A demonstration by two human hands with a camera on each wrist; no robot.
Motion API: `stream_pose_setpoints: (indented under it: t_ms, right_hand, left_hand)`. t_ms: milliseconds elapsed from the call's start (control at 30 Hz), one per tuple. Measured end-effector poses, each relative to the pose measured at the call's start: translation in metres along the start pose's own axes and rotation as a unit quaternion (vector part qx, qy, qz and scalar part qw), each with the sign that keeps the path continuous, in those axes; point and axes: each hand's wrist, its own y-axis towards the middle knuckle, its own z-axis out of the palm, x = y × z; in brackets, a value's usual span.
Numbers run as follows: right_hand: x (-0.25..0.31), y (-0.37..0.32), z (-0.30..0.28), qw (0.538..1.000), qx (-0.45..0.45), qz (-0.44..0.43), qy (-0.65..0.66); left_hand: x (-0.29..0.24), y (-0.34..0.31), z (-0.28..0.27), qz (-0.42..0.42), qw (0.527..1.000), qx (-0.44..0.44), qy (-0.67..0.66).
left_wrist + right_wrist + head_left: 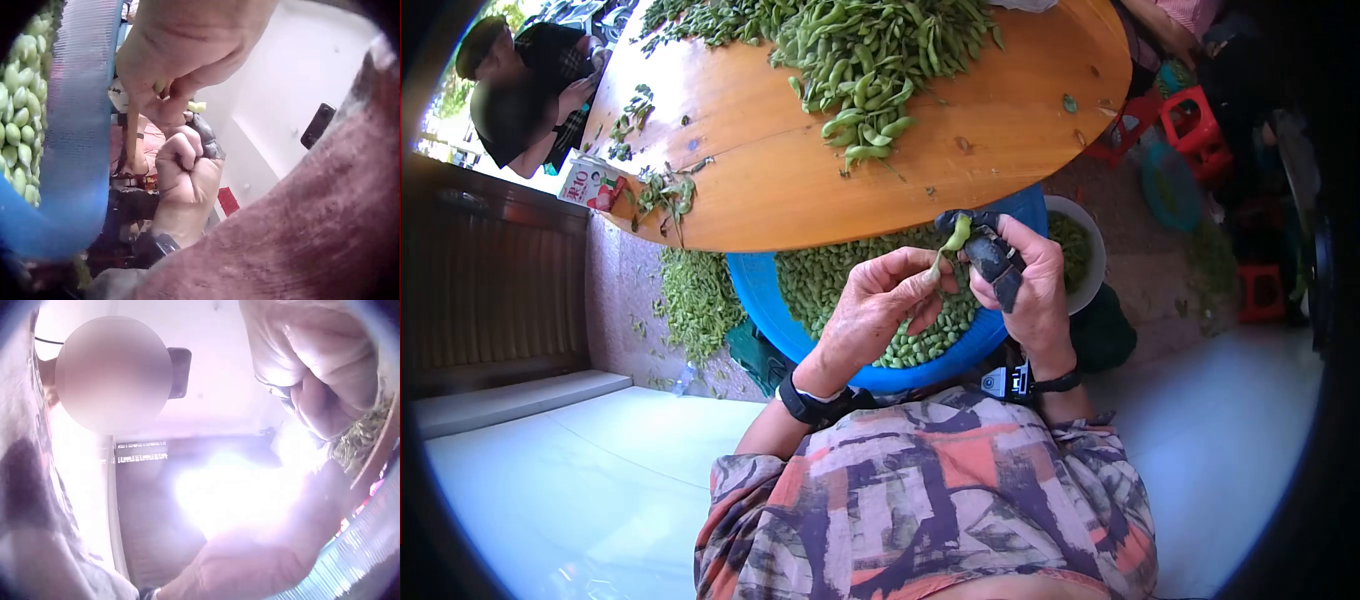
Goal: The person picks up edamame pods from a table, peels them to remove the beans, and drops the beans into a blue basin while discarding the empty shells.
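Observation:
Over a blue basin (752,305), both hands meet at a green soybean pod (958,236). My left hand (885,295) pinches its lower end between thumb and fingers. The right hand (1035,275), with black coverings (994,262) on its thumb and index finger, grips the upper part. Shelled green beans (805,285) fill the basin below; they also show at the left edge of the left wrist view. In that view the right hand (187,165) is curled beside the left (187,50). Glare washes out much of the right wrist view, and the pod is hidden there.
A wooden table (770,190) bears a heap of pods (870,60) and a drink carton (590,183). More pods (700,300) lie on the floor at left. A white bowl (1090,240) stands right of the basin, red stools (1195,135) beyond. Another person (550,60) sits across the table.

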Motion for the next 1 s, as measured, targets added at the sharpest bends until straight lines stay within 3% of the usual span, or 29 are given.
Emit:
stream_pose_setpoints:
  t_ms: [200,433,500,633,700,733,833,1000]
  right_hand:
    - [-0.015,-0.006,-0.008,0.979,0.046,0.01,0.2]
    - [-0.031,-0.005,-0.014,0.968,0.027,0.048,0.244]
    - [-0.037,-0.005,-0.017,0.969,0.031,0.057,0.24]
    - [-0.042,-0.011,-0.019,0.966,0.058,0.085,0.239]
    - [-0.045,-0.018,-0.017,0.969,0.051,0.102,0.218]
    - [-0.046,-0.021,-0.016,0.972,0.045,0.118,0.196]
    - [-0.033,-0.025,-0.013,0.982,0.067,0.124,0.129]
    - [-0.031,-0.021,-0.01,0.983,0.066,0.128,0.11]
  left_hand:
    - [0.002,-0.008,0.002,-0.003,0.999,-0.029,0.031]
    - [0.014,-0.005,-0.005,-0.018,0.999,0.032,-0.032]
    - [0.02,-0.004,-0.005,-0.048,0.996,-0.041,-0.067]
    - [0.017,-0.003,-0.002,-0.044,0.995,-0.03,-0.084]
    - [0.023,-0.003,-0.005,0.011,0.998,-0.048,-0.041]
    - [0.022,-0.004,-0.003,0.003,0.996,-0.089,-0.026]
    - [0.022,-0.002,-0.003,0.044,0.995,-0.095,0.007]
    - [0.022,-0.003,-0.001,0.039,0.989,-0.108,0.095]
